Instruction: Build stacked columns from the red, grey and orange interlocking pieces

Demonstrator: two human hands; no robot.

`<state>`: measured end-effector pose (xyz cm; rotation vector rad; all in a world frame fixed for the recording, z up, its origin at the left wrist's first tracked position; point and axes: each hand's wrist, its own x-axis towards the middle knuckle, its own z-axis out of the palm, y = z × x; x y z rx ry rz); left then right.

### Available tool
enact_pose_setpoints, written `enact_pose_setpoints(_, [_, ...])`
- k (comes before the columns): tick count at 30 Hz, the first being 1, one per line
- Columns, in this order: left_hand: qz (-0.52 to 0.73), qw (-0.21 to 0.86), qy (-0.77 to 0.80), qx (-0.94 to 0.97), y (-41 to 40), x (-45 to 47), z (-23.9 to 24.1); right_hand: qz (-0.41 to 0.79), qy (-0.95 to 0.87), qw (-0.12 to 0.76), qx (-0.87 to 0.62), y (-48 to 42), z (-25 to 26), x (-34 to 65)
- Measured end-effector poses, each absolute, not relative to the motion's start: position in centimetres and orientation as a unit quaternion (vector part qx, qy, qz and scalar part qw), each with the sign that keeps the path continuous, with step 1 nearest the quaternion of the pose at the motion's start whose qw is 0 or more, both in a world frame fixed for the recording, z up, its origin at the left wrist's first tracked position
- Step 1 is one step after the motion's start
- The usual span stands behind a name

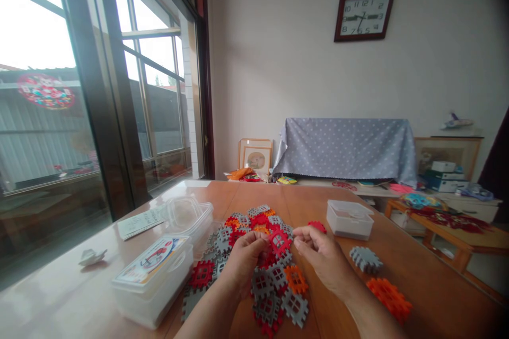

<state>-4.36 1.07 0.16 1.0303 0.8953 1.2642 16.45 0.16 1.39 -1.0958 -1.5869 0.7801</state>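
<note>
The red tile (280,242) stands upright between both hands, over the pile (274,280) on the near table (421,275). The left hand (246,257) pinches its left edge; the right hand (320,254), fingers curled, meets its right edge, grip unclear

pretty plain tbh: left hand (245,260) and right hand (320,255) both bare, forearms (210,313) bare too all the way down to the bottom edge of the shot

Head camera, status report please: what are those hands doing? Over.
Left hand and right hand pinching one red notched square plastic tile. Held over heap of grey, red and orange plastic tiles on brown wooden table. Nothing blocking the hands.
</note>
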Motion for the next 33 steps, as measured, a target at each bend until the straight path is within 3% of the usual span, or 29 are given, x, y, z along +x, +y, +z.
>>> enact_pose_setpoints(8, [0.545, 0.581, 0.4, 0.453, 1.2, -4.6, 0.2, 0.288, -0.714, 0.454, -0.447, -0.6, 1.7, 15.6])
enact_pose_setpoints(33, [0.523, 0.58, 0.425, 0.457, 0.6, -4.5, 0.9, 0.274, -0.745, 0.409, -0.45, 0.4, 0.1, 16.3])
